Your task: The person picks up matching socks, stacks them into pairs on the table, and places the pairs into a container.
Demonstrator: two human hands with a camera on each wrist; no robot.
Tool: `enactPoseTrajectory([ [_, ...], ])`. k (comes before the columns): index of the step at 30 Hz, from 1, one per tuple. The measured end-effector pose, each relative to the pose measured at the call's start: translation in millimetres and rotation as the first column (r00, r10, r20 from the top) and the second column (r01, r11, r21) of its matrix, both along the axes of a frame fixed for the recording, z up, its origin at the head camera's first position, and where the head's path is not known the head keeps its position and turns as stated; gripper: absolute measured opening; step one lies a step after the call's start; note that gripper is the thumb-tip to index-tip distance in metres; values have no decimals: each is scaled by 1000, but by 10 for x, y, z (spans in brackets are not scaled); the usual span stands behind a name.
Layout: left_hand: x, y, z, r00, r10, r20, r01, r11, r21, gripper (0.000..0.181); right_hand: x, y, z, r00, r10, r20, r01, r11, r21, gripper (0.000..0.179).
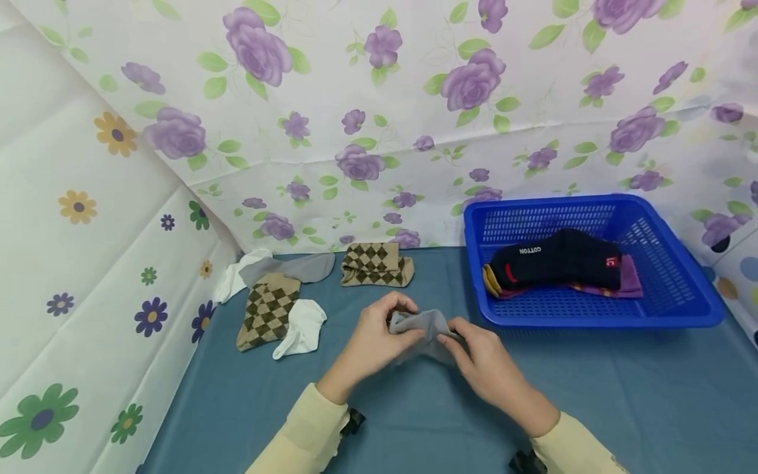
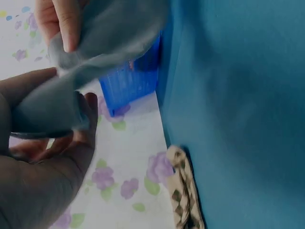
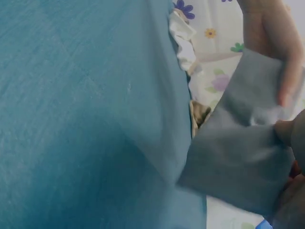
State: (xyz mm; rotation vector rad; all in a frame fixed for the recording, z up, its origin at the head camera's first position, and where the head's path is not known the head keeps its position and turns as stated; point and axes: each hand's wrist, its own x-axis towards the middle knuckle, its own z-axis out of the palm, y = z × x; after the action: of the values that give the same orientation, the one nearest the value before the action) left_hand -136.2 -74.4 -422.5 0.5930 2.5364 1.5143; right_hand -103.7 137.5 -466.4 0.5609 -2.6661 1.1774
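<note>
Head view shows the left hand [image 1: 381, 337] and right hand [image 1: 488, 362] pinching a grey sock [image 1: 431, 322] between them above the blue cloth [image 1: 426, 415], plus a black sock [image 1: 562, 263] inside the basket [image 1: 681, 315]; right wrist view adds the grey sock's broad hanging panel. Cloth leaves room nearer; the basket bounds the far right.

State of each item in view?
Held gray sock: raised, bent
Left hand: gripping it
Right hand: gripping it
Table gray sock: lying flat
Farther checkered sock: folded
Nearer checkered sock: lying flat
White socks: crumpled
Blue basket: upright, holding socks
Black COTTON sock: lying in basket
</note>
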Motion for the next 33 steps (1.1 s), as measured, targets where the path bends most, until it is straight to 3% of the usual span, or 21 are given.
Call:
enactPoseTrajectory([
  [5, -53, -142, 34, 1000, 10, -7, -11, 994, -108, 22, -31, 72, 36, 998, -26, -54, 26, 1000, 9, 8],
  [11, -88, -333, 41, 1000, -10, 15, 11, 992, -123, 14, -48, 112, 34, 998, -43, -50, 45, 998, 33, 11],
  [19, -110, -576, -21, 998, 29, 48, -24, 993, -112, 17, -37, 141, -15, 997, -81, 14, 81, 996, 37, 15],
  [22, -111, -631, -47, 996, 56, 66, -47, 991, -127, 5, -31, 152, -19, 991, -131, 12, 129, 988, 80, 18],
  [26, -102, -679, -99, 991, 78, 113, -59, 985, -162, 4, -26, 146, -21, 981, -191, -24, 192, 967, 168, 24],
  [30, -90, -724, -172, 989, 82, 126, -52, 973, -225, 6, -44, 115, -46, 986, -158, -60, 168, 952, 254, 27],
  [33, -91, -748, -256, 987, 112, 119, -75, 957, -279, 5, -81, 88, -96, 991, -90, -99, 117, 943, 312, 16],
])
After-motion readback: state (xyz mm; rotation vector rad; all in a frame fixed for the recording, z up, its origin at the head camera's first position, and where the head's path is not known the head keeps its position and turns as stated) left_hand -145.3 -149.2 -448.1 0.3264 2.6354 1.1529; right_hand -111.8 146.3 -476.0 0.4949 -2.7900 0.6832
